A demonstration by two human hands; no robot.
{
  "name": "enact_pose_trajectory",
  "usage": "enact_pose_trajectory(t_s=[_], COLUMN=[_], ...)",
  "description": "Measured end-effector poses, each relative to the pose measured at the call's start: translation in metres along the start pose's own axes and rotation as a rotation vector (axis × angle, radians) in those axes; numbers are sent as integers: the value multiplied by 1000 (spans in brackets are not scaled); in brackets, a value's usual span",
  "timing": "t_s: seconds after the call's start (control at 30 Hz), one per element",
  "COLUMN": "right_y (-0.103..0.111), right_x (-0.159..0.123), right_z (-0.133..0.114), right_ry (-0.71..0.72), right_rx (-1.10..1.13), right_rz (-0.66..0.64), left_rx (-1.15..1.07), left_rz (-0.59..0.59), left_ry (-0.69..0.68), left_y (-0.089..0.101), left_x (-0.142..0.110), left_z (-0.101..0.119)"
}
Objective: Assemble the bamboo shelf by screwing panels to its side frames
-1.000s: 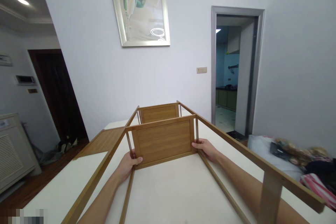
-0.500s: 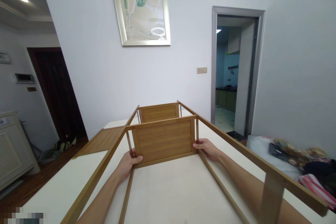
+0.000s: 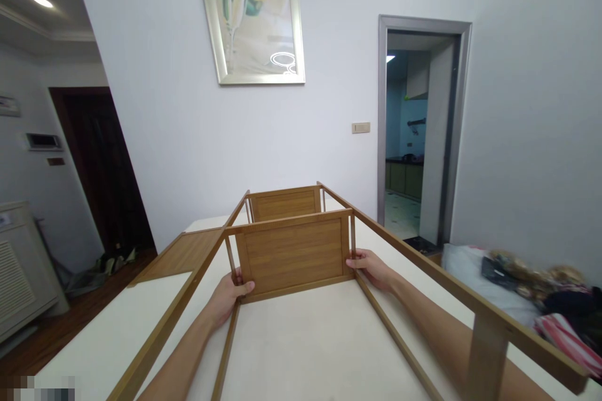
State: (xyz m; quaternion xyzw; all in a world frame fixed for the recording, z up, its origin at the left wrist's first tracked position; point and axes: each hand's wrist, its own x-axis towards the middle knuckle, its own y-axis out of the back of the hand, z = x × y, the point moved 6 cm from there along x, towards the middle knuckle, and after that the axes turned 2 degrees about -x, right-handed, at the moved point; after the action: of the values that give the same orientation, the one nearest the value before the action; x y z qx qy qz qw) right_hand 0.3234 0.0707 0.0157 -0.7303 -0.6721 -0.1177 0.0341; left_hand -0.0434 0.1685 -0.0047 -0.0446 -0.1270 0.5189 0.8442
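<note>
A wooden shelf frame [image 3: 414,248] lies on its side on the white table [image 3: 301,344], its long rails running away from me. Across it stands a brown shelf panel [image 3: 294,254], upright between the rails. My left hand [image 3: 230,294] is closed on the panel's lower left corner, thumb on the near face, fingers partly hidden behind. At the lower right edge, my right hand [image 3: 371,268] grips the same panel with fingertips on its near side. Farther back, a second shelf panel [image 3: 286,202] spans the frame.
A loose wooden panel [image 3: 181,254] lies flat on the table, left of the frame. A crossbar [image 3: 488,351] of the frame is close to my right forearm. Bags and clothes [image 3: 531,288] are piled at the right. The wall with a framed picture [image 3: 256,19] stands behind.
Both hands keep their hold on the shelf panel, and the frame stays in place. Only the camera view has shifted very slightly.
</note>
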Motion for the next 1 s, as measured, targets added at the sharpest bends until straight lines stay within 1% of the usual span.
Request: enact_pose_trajectory(t_s=[0.1,0.23,0.33,0.43,0.47,0.5,0.57,0.63,0.7,0.77,0.9,1.0], right_y=[5,14,16,13,12,11,9,4,0,-1,0,-1], right_x=[1,2,-2,-9,-10,-11,-9,-5,-1,2,3,3], right_z=[-10,-22,-30,-36,-36,-35,-30,-24,-19,-15,-11,-9], right_ry=[67,156,203,236,230,215,171,130,100,76,54,32], right_rx=[-62,-174,-249,-384,-398,-380,-264,-157,-119,-83,-4,53], right_rz=[103,301,441,515,529,534,504,422,342,296,258,234], left_rx=[1,-4,-21,-39,-44,-48,-53,-56,-65,-81,-74,-31], left_rz=[-8,-3,-1,-24,-37,-48,-59,-57,-63,-80,-88,-42], left_ry=[1,8,13,19,19,19,24,33,39,40,57,75], left_y=[1,1,0,-3,-4,-5,-6,-6,-7,-7,-6,-2], left_x=[1,1,-1,-3,-4,-4,-4,-5,-5,-5,-6,-6], left_z=[-2,-2,1,4,5,6,7,8,9,10,10,9])
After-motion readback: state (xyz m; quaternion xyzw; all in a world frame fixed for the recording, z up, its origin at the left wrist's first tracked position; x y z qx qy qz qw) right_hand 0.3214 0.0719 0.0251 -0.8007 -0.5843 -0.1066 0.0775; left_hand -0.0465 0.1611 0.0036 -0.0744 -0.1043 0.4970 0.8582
